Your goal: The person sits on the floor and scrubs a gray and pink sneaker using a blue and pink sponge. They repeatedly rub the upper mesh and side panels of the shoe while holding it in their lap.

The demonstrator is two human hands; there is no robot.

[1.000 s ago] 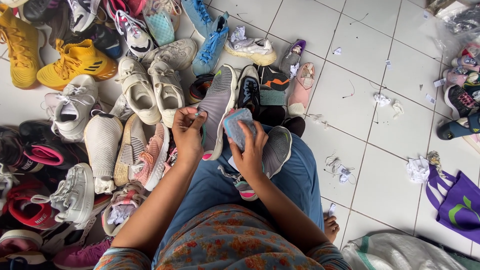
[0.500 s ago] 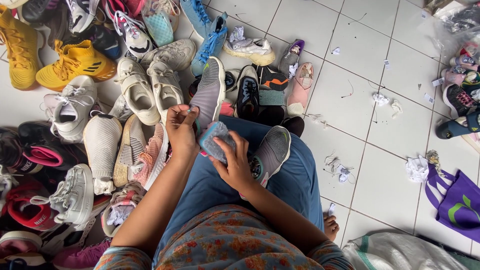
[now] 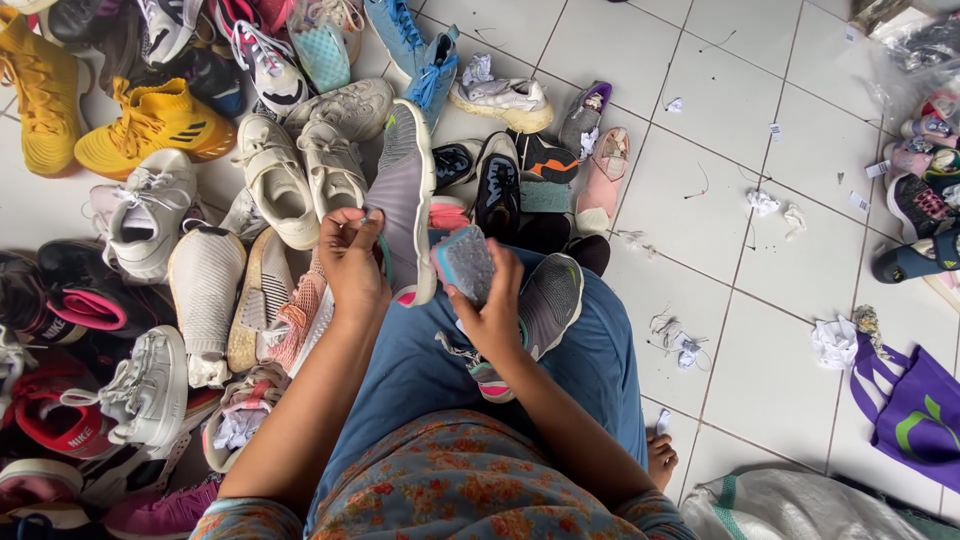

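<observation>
The person wears a short-sleeved top (image 3: 450, 490) in a muted grey-blue, printed all over with small orange and red flowers, its sleeve hems ending above the elbows. Below it come plain blue trousers (image 3: 590, 360) of smooth cloth. Both forearms are bare, as is the one foot (image 3: 662, 456) showing.

We see the shoe pile (image 3: 200, 200) on the floor (image 3: 720, 250) at left, one sneaker (image 3: 545, 305) on the lap, a bag (image 3: 915, 405) far right.
</observation>
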